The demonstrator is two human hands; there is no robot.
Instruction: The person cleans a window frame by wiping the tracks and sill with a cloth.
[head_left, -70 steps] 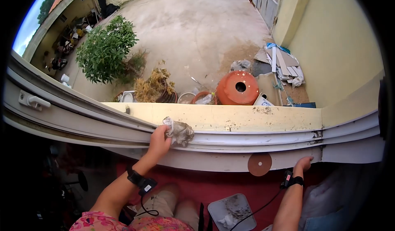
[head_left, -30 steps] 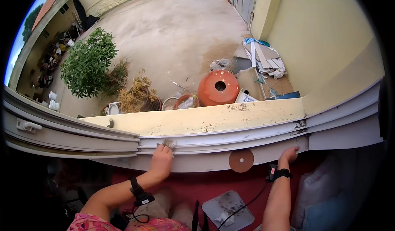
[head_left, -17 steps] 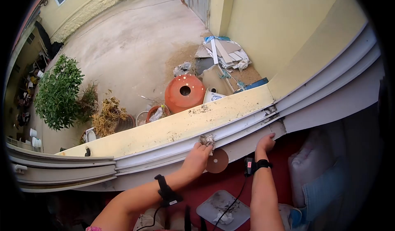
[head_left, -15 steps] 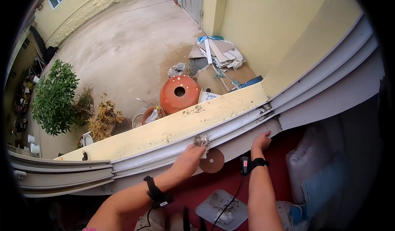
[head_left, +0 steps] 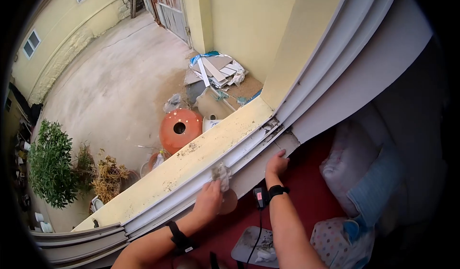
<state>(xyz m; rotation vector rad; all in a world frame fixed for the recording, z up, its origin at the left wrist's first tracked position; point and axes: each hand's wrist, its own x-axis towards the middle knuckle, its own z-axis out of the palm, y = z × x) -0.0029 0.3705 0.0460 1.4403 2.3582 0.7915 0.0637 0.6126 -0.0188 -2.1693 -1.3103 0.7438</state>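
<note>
My left hand [head_left: 209,200] is closed around a crumpled, dirt-stained white tissue [head_left: 222,175]. It presses the tissue against the white window track [head_left: 189,188], partly over the grooves. Just beside that hand, a round brown disc [head_left: 229,203] lies on the inner sill, partly hidden by the hand. My right hand [head_left: 276,165] rests at the edge of the inner sill [head_left: 254,173], fingers apart with nothing visible in them. Dark dirt [head_left: 272,126] sits in the track near its right corner.
Below the sill, a grey tray [head_left: 244,245] with dirt and used tissue stands on red fabric [head_left: 306,173]. A pillow [head_left: 352,151] and a dotted bag [head_left: 335,242] lie to the right. Outside are an orange pot [head_left: 167,135], plants [head_left: 55,166] and a scrap pile [head_left: 218,70].
The camera view has turned and tilted, so the sill slopes more steeply. My left hand keeps the tissue at the track and covers more of the disc. My right hand stays at the sill edge.
</note>
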